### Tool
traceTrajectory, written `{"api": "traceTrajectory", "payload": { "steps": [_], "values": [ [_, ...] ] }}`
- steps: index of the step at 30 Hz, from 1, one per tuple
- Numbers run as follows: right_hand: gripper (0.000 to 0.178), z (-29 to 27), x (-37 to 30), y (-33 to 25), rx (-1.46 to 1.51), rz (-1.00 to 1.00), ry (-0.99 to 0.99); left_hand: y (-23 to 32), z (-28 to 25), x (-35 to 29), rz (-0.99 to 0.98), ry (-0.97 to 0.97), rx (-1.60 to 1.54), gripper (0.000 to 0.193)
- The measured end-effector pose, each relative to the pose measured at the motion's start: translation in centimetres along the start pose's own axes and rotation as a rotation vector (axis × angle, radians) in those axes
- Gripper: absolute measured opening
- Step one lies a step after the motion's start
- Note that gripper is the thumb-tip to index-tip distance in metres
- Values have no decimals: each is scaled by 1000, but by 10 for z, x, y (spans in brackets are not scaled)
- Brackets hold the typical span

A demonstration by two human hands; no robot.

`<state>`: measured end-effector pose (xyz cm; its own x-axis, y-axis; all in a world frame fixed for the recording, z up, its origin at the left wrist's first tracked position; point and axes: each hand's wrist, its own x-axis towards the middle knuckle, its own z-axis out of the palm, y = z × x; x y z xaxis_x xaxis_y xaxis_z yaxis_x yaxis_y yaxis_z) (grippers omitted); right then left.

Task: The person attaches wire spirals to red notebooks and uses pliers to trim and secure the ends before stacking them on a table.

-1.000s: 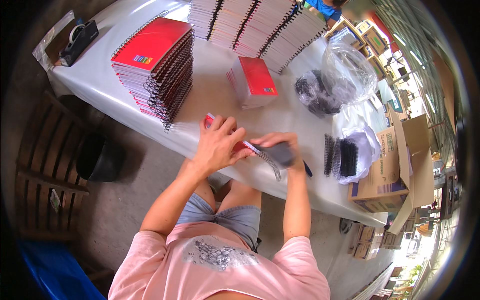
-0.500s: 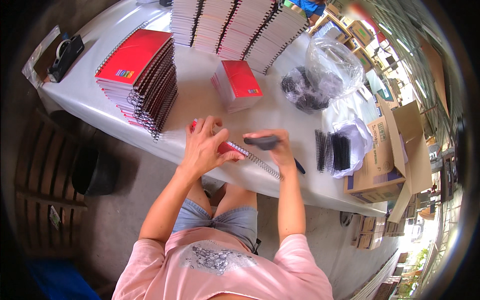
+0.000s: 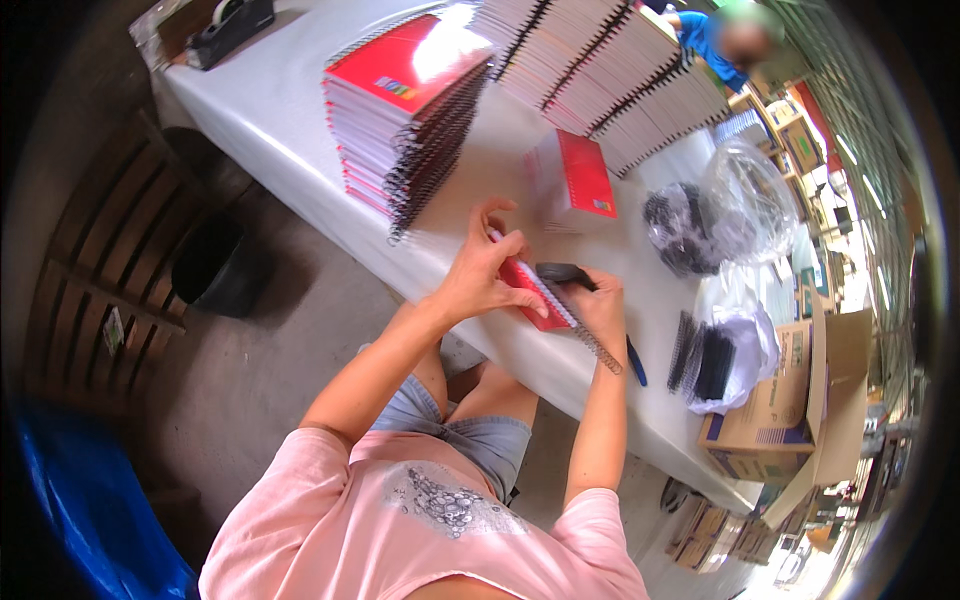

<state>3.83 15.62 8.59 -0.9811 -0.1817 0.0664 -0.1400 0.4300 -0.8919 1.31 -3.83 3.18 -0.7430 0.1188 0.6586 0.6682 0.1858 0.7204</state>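
My left hand is closed on a small red notebook at the table's near edge, its thumb pressed on the red cover. A thin spiral coil runs along the notebook's edge, with a loose tail sticking out past the near right end. In my right hand is a black tool, its tip beside the coiled edge; its exact kind cannot be made out. Just beyond stands a short stack of red-covered pads. A tall stack of spiral-bound red notebooks rises to the left.
Large rows of bound notebooks stand at the back. To the right are a clear bag of black coils, loose black coils, a blue pen and an open cardboard box. A tape dispenser sits far left. Another person is behind.
The view has turned, shifting the table's things rightward. My right hand has brought the black tool against the notebook's coiled edge. The coil's loose tail looks shorter, and more red cover shows.
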Motion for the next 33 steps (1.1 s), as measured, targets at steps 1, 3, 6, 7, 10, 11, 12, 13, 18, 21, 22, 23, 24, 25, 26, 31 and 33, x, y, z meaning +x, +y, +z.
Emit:
{"api": "traceTrajectory", "payload": {
  "steps": [1, 3, 6, 7, 10, 11, 12, 13, 18, 21, 22, 23, 24, 25, 26, 31, 33],
  "values": [
    [24, -2, 6, 0, -274, 97, 81, -4, 1, 0, 15, 55, -67, 61],
    [25, -2, 0, -1, 78, 6, 63, -7, 5, 1, -64, 58, -138, 61],
    [25, 11, 1, -7, 454, -177, -111, -7, -2, -3, -119, -8, -223, 60],
    [25, 5, 4, 0, 455, -177, -124, -7, -1, -2, -123, 2, -218, 60],
    [22, 0, 13, 13, -6, 78, 158, -9, 1, -1, -105, -39, -195, 64],
    [22, 2, 12, 12, -11, 69, 143, -10, 1, 1, -106, -22, -189, 64],
    [24, 8, 8, 2, 245, -103, 84, -10, 1, 1, -90, 1, -190, 70],
    [26, 13, 5, -6, 515, -266, 26, -10, 0, -1, -81, 13, -184, 76],
    [21, 15, 24, -9, -209, 90, 110, -14, 1, 0, -89, 21, -222, 91],
    [21, 20, 18, -16, 431, -202, 31, -18, 1, 2, -123, -5, -222, 96],
    [21, 23, 22, -32, 215, -215, -37, -17, 1, 1, -122, -18, -212, 97],
    [21, 24, 27, -28, 220, -208, -27, -16, 0, -1, -126, -30, -215, 97],
    [22, 22, 33, -21, -71, -58, -7, -12, -3, 0, -197, -59, -232, 98],
    [23, 19, 37, -16, -365, 97, 17, -9, -4, 2, -262, -86, -254, 98],
    [22, 17, 38, -10, -215, 45, 55, -9, -2, 1, -252, -103, -262, 98],
    [19, 30, 32, -45, 177, -179, -23, -18, -1, -1, -197, -62, -230, 102],
    [21, 22, 41, -40, -398, -27, -83, -15, 1, -1, -196, -112, -257, 102]
  ]
}}
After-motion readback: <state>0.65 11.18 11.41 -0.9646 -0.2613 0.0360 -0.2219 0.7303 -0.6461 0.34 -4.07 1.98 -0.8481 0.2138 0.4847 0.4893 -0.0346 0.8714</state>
